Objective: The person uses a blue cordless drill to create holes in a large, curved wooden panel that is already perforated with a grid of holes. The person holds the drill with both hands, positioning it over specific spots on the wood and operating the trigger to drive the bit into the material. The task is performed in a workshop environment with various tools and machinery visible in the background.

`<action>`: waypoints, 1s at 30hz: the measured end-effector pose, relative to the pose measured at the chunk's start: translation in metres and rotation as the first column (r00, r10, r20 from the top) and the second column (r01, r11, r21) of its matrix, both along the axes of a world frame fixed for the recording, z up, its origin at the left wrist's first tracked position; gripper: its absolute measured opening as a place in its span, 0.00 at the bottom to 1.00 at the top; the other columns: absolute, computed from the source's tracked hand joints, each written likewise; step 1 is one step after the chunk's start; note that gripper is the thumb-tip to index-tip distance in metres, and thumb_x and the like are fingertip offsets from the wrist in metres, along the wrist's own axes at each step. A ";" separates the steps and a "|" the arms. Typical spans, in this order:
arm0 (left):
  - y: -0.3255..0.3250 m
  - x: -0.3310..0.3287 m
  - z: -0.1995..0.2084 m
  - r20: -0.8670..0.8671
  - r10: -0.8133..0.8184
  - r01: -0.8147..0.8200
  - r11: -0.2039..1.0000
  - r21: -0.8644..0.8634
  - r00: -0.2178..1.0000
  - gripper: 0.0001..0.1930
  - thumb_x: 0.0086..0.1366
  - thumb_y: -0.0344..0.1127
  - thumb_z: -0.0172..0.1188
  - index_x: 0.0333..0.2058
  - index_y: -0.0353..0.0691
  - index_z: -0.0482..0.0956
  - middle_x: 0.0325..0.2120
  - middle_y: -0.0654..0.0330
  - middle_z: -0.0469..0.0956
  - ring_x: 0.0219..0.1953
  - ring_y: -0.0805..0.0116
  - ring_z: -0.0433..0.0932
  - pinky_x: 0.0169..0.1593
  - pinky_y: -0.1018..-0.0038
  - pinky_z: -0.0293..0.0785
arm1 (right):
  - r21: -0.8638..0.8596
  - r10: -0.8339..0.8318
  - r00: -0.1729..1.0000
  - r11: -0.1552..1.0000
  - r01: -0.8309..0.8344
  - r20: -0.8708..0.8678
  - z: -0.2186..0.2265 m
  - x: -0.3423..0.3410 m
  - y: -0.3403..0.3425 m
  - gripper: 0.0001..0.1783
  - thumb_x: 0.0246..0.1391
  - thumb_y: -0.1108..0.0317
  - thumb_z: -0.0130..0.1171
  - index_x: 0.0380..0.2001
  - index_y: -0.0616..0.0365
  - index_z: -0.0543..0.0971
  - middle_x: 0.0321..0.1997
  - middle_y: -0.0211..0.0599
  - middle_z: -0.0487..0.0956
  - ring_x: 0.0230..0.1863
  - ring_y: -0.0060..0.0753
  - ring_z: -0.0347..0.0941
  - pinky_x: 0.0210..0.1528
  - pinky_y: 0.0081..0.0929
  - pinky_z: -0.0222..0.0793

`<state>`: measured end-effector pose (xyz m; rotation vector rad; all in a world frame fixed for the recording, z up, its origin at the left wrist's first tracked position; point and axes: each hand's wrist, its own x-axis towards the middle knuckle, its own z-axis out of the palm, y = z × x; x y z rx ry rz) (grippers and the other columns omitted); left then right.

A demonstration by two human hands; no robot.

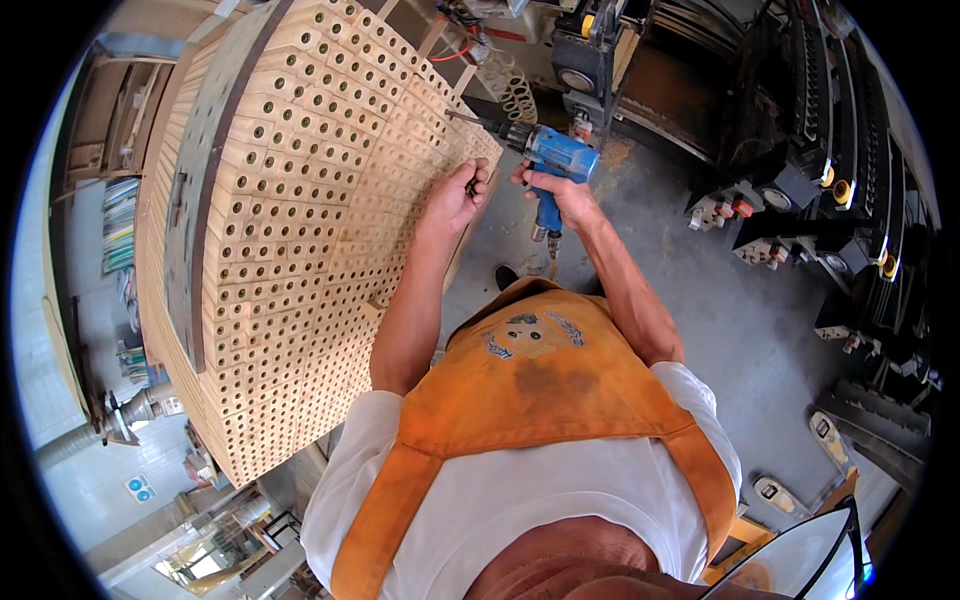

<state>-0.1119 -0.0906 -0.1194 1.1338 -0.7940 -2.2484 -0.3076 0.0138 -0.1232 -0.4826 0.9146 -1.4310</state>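
Observation:
My right hand [563,196] is wrapped round the grip of a blue power drill [562,152]. Its black chuck and long thin bit [468,118] point left, toward the upper right part of a big stack of pale wooden blocks [330,200]. A metal fitting hangs below the drill's grip. Rows of round holes cover the stack's face; many on the left hold dark metal-rimmed inserts, while those near the drill look bare. In front of the stack's right edge, my left hand [460,196] is closed with its fingers curled round small dark pieces, partly hidden.
A dark-edged board [215,190] runs along the stack's left side. Black machines with gauges [780,195] line the right, over a grey floor [670,270]. Behind the drill hangs a coiled pale hose [515,88]. An orange apron [550,385] covers my front.

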 end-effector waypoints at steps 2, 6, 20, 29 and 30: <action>0.001 0.002 0.005 -0.038 0.013 -0.012 1.000 0.015 0.999 0.12 0.70 0.39 0.50 0.44 0.38 0.73 0.27 0.67 0.72 0.26 0.77 0.68 0.28 0.82 0.67 | -0.003 0.004 1.000 1.000 -0.004 0.013 0.000 0.000 0.001 0.15 0.50 0.70 0.62 0.43 0.57 0.75 0.41 0.36 0.80 0.46 0.33 0.77 0.40 0.28 0.70; -0.002 -0.005 0.022 0.009 0.149 -0.147 0.985 -0.089 0.989 0.10 0.69 0.37 0.52 0.44 0.38 0.74 0.28 0.66 0.73 0.27 0.77 0.70 0.31 0.82 0.71 | -0.014 -0.002 1.000 1.000 0.002 0.001 -0.003 -0.002 0.007 0.17 0.50 0.69 0.63 0.45 0.58 0.75 0.42 0.36 0.80 0.47 0.33 0.77 0.41 0.28 0.70; -0.018 -0.029 0.044 0.028 0.134 -0.128 0.976 -0.174 0.991 0.11 0.70 0.41 0.51 0.40 0.39 0.73 0.25 0.66 0.69 0.23 0.78 0.65 0.24 0.83 0.62 | -0.034 0.109 0.993 0.993 -0.110 -0.038 -0.004 -0.040 0.047 0.17 0.49 0.68 0.64 0.44 0.58 0.77 0.42 0.35 0.81 0.46 0.31 0.77 0.40 0.24 0.71; -0.043 -0.041 0.039 -0.269 0.252 -0.282 0.956 -0.080 0.930 0.11 0.71 0.39 0.48 0.43 0.38 0.74 0.26 0.65 0.71 0.26 0.76 0.68 0.29 0.80 0.68 | -0.033 0.008 0.997 0.999 -0.005 0.077 0.008 0.000 0.006 0.14 0.51 0.69 0.63 0.42 0.57 0.76 0.41 0.35 0.80 0.46 0.32 0.77 0.40 0.27 0.71; -0.042 -0.040 0.038 -0.270 0.248 -0.279 0.956 -0.086 0.930 0.11 0.71 0.38 0.49 0.43 0.38 0.74 0.27 0.64 0.72 0.27 0.75 0.70 0.29 0.81 0.69 | -0.040 0.001 0.999 0.999 0.000 0.039 0.009 -0.002 0.003 0.14 0.51 0.69 0.63 0.41 0.57 0.76 0.41 0.35 0.80 0.46 0.32 0.77 0.40 0.27 0.71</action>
